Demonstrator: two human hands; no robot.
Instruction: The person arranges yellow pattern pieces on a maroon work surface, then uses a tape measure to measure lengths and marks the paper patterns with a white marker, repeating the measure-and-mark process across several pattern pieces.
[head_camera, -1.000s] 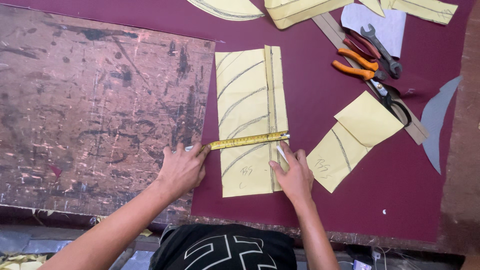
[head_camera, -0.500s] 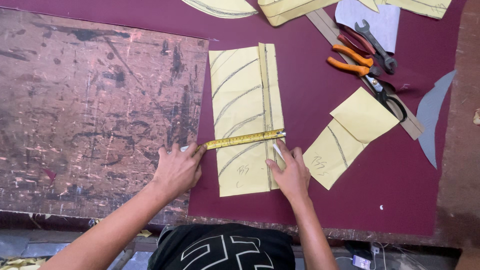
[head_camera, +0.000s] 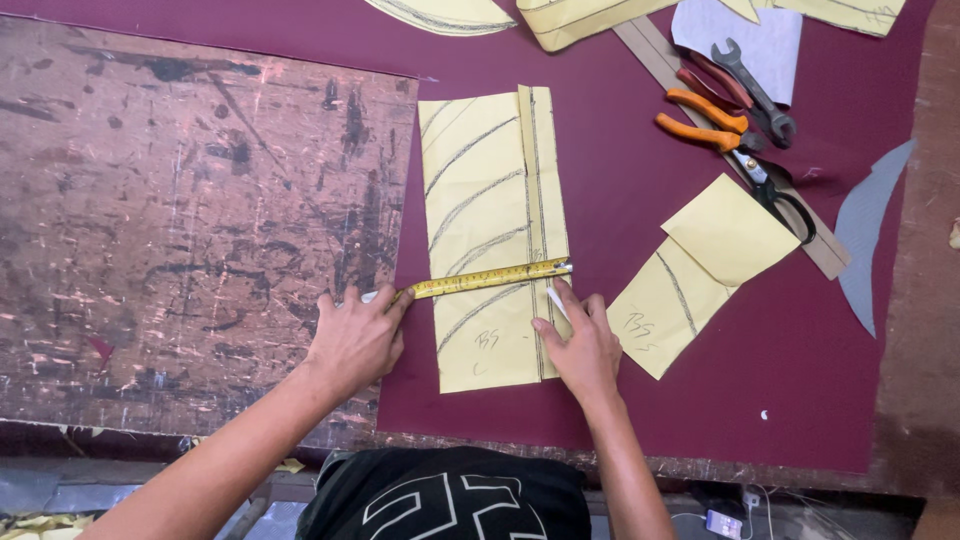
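The left hand (head_camera: 355, 335) pinches the near-left end of a yellow tape measure (head_camera: 490, 279), fingers closed on it. The right hand (head_camera: 583, 345) presses flat on the yellow paper pattern (head_camera: 490, 200), a white chalk stick (head_camera: 556, 301) held between its fingers, by the tape's right end. The tape lies across the pattern on maroon fabric (head_camera: 600, 180). Far right lie orange-handled pliers (head_camera: 705, 118), scissors (head_camera: 775, 190) and a wrench (head_camera: 750, 85); left, a scarred brown board (head_camera: 180, 200).
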